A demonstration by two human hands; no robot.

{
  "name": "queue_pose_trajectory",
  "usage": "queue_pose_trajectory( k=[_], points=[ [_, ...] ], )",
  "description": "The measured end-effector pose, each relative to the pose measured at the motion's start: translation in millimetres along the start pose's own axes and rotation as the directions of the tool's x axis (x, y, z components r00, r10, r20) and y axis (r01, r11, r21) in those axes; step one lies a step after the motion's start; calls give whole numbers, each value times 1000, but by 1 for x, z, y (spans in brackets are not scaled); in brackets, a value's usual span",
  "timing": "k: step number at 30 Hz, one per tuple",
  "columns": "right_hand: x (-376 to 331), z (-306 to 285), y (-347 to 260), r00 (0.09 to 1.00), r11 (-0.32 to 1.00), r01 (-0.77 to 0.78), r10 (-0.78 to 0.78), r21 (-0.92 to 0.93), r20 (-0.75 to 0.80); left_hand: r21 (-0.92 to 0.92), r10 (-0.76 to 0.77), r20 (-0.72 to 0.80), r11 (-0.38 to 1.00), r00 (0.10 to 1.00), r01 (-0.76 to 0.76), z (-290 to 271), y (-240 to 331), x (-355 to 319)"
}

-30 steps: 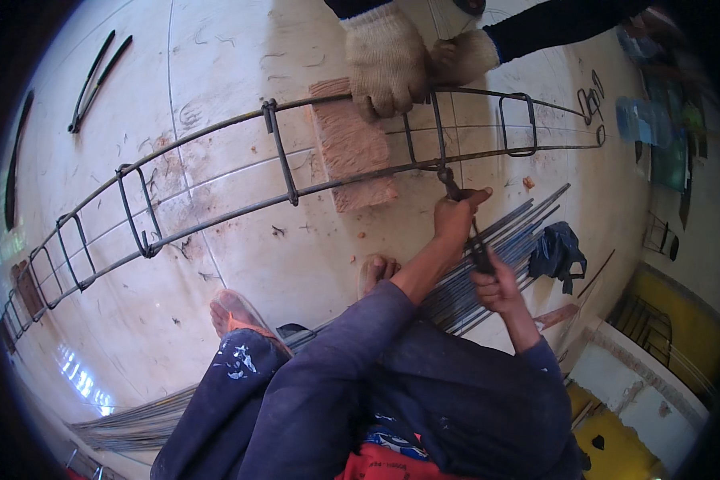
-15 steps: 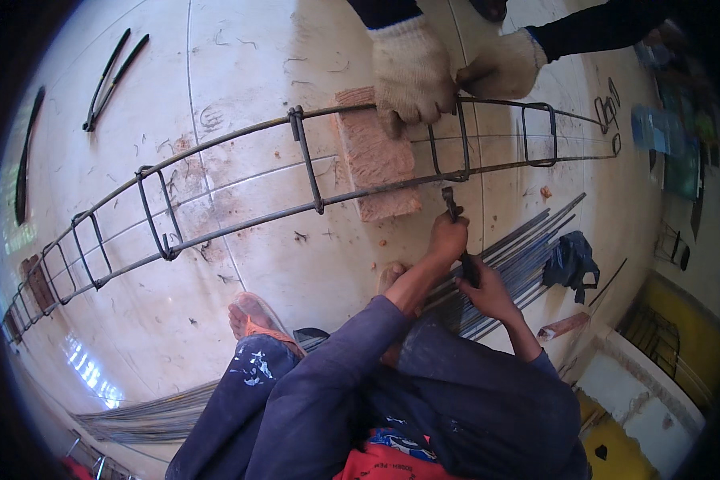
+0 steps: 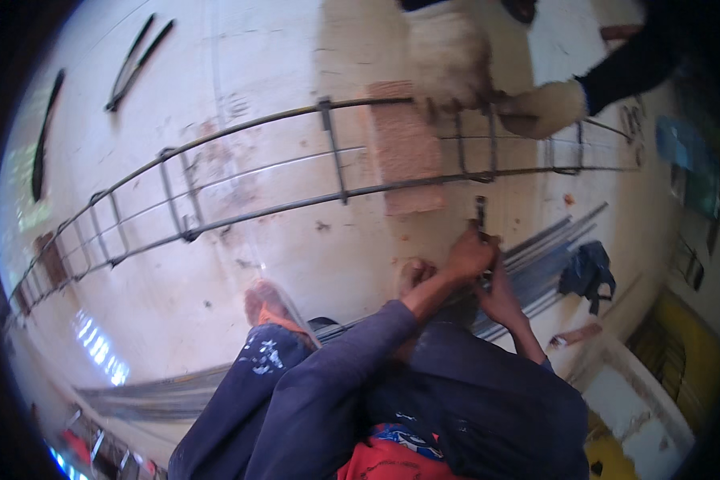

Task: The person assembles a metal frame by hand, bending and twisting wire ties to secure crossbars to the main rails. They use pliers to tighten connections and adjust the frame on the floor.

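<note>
Both hands, the left hand (image 3: 468, 254) and the right hand (image 3: 500, 294), are closed around a small dark metal tool (image 3: 480, 214) just below the lower bar of the rebar cage (image 3: 336, 152), so the tying step seems in progress, and the next move probably needs the tool raised to that bar.

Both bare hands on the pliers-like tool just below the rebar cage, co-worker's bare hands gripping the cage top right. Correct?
One detail is off: the co-worker's hands are in pale work gloves, not bare, as the head view shows. The rest holds: both bare hands, left hand and right hand, are on the pliers-like tool just below the rebar cage.
</note>
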State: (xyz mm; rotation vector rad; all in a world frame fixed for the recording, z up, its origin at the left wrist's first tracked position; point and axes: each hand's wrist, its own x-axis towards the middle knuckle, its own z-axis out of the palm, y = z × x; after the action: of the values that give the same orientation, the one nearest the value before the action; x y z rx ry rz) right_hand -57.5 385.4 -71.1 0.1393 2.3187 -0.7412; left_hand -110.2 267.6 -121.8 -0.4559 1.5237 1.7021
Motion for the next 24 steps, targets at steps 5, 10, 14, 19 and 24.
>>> queue_pose_trajectory(
  k=[5,10,14,19,24],
  points=[
    [4,11,36,997,980,-9,-6,197,77,135,60,45,989,997,-65,19,-15,13],
    [14,13,16,988,988,24,-46,153,145,181,55,-22,982,998,-50,18,-15,7],
    [16,11,16,985,998,34,-42,51,167,217,141,18,966,990,-142,21,-28,12],
    [35,18,58,995,982,94,-96,163,7,212,120,-29,971,992,-111,18,-25,5],
    [32,14,52,997,985,75,-78,156,9,329,184,45,925,982,-189,20,-31,10]
  ],
)
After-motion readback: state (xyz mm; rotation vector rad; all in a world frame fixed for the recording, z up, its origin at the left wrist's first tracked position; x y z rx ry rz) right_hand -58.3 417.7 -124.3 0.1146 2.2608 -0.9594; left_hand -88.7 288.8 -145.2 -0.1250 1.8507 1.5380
